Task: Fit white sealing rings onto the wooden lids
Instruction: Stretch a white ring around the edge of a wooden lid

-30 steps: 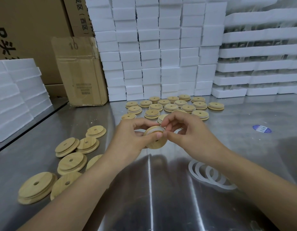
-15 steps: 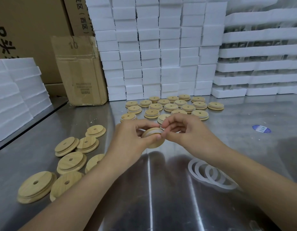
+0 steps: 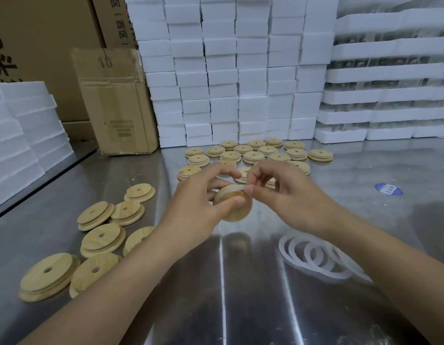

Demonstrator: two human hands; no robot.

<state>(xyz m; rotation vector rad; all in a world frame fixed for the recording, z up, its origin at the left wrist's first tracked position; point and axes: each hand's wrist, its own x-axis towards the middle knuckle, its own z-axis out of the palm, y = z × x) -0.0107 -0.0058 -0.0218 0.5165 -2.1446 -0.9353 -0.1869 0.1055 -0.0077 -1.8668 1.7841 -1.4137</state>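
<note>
Above the steel table my left hand [image 3: 203, 202] grips a round wooden lid [image 3: 234, 207], held tilted at the centre of the view. A white sealing ring [image 3: 232, 190] lies around the lid's upper step. My right hand [image 3: 280, 192] pinches that ring at the lid's right edge with thumb and fingertips. Bare wooden lids [image 3: 101, 239] with centre holes lie loose at the left. Lids with rings on them [image 3: 253, 156] sit in rows behind my hands. Loose white rings [image 3: 315, 257] overlap on the table at the right.
Stacks of white foam blocks [image 3: 228, 70] wall off the back, with foam trays [image 3: 390, 83] at the right and more foam [image 3: 16, 135] at the left. A cardboard box [image 3: 116, 100] stands at the back left. A blue sticker [image 3: 388, 189] lies on the steel table [image 3: 216, 295].
The lid has tipped in my hands, its flat face turning toward me again after lying more edge-on. My right fingers have shifted along the ring on the rim. Both hands stay in place.
</note>
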